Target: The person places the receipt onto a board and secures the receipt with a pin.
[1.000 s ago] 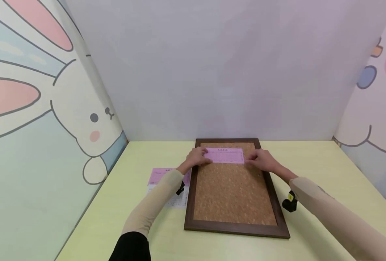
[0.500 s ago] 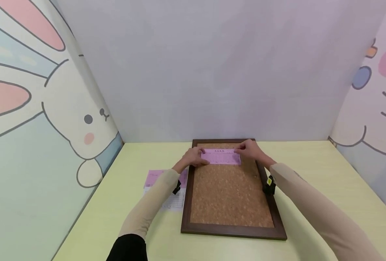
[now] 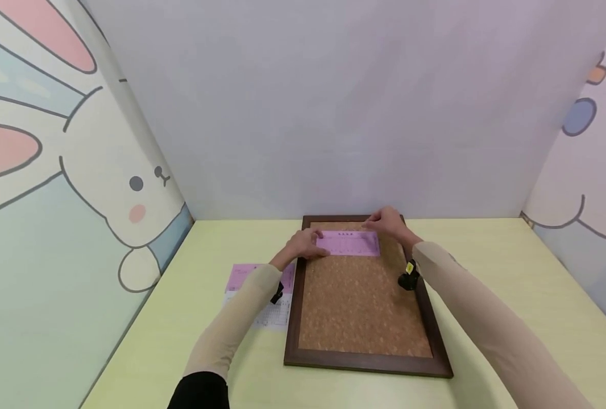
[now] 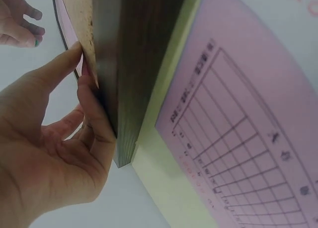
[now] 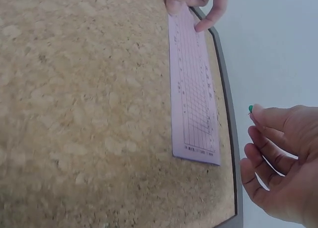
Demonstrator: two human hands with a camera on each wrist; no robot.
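A pink printed slip [image 3: 351, 243] lies across the upper part of a cork board [image 3: 364, 307] in a dark wooden frame. My left hand [image 3: 300, 244] reaches over the board's left edge. Its thumb and index finger, set apart, press the slip's left end in the right wrist view. Above the slip's upper right part hovers my right hand [image 3: 386, 221]. Between its thumb and index fingertips it pinches a small green push pin [image 5: 251, 109], raised off the cork. The slip's right end [image 5: 196, 156] lies unheld on the cork.
Left of the board, partly under my left forearm, a pink printed sheet [image 3: 243, 276] and a white printed sheet [image 3: 277, 312] lie on the pale yellow table [image 3: 487, 272]. A grey wall [image 3: 333, 113] rises behind; rabbit-patterned panels [image 3: 93, 187] flank the left.
My right hand has left the slip's right end, moving left and then up, and now hovers by its upper edge. My left hand keeps its place on the slip's left end.
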